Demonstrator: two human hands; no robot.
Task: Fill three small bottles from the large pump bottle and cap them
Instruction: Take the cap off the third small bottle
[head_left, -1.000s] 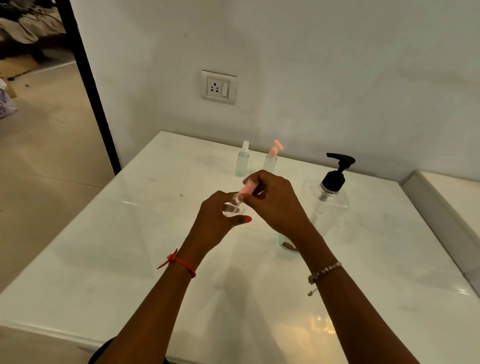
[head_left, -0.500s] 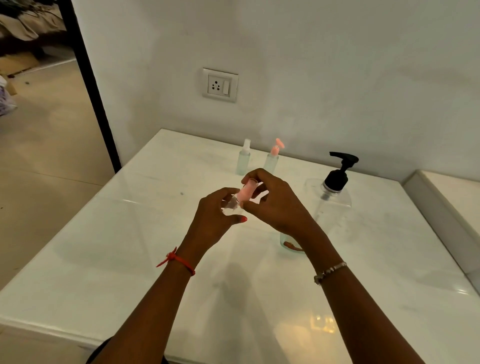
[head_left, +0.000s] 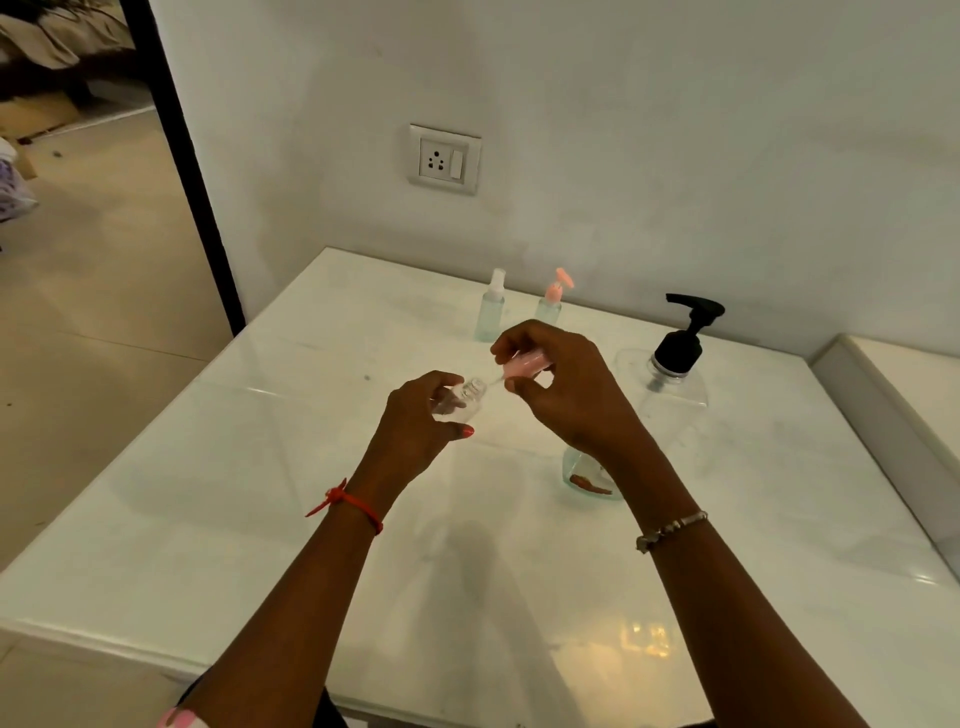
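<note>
My left hand (head_left: 415, 421) grips a small clear bottle (head_left: 460, 399), tilted, its threaded neck bare and pointing right. My right hand (head_left: 563, 384) pinches a pink cap (head_left: 525, 365) just clear of that neck, with a thin dip tube still reaching into the opening. Two more small bottles stand at the back of the white table (head_left: 260, 493): one with a white spray top (head_left: 491, 309), one with a pink pump top (head_left: 551, 301). The large clear pump bottle (head_left: 675, 374) with a black pump head stands to the right, partly behind my right wrist.
A wall with a socket plate (head_left: 444, 158) runs behind the table. A raised white ledge (head_left: 893, 415) borders the right side. A black door frame (head_left: 192, 171) and open floor lie to the left. The large bottle's base (head_left: 589, 475) shows under my right wrist.
The pink cap has come off the small bottle: my right hand lifted it up and to the right, drawing the tube out, while my left hand kept holding the bottle.
</note>
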